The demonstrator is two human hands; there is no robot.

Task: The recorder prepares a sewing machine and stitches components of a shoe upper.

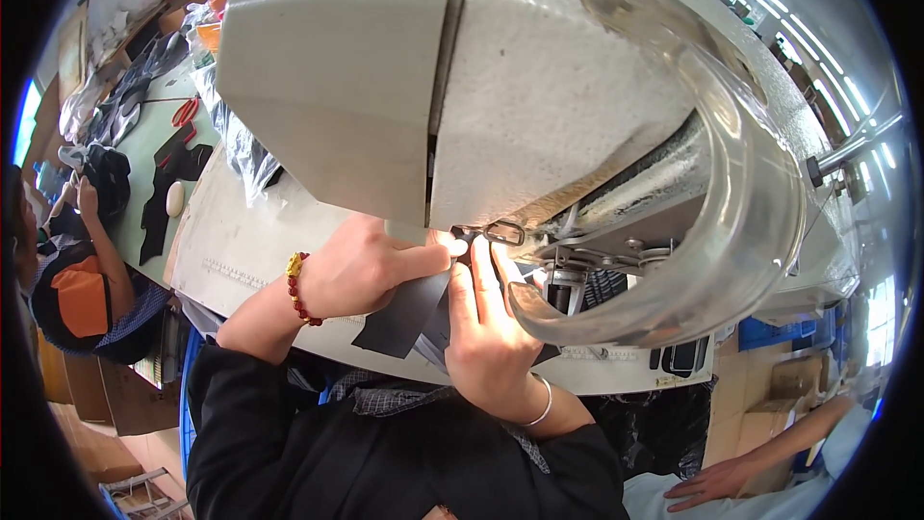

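A dark grey sheet piece [397,316], cloth or leather, lies on the pale bed of a big sewing machine [332,77], beneath its head. My left hand [354,268], with a red bead bracelet, has its fingers curled and pinches the piece's far end near the stitching area. Pressed flat beside it, my right hand [489,332] stretches its fingers over the material; a silver bangle circles that wrist. Just beyond my fingertips sits a small dark oval loop [505,233]. Machine head and fingers partly hide the material's far end.
A clear curved plastic guard [760,231] arcs close to my right hand. Black rectangular buckles [683,356] lie on the bed's right edge. Leftward are red-handled scissors [185,113], black cut pieces [166,193] and a co-worker's arm [108,241]. Another person's hand [712,483] rests at lower right.
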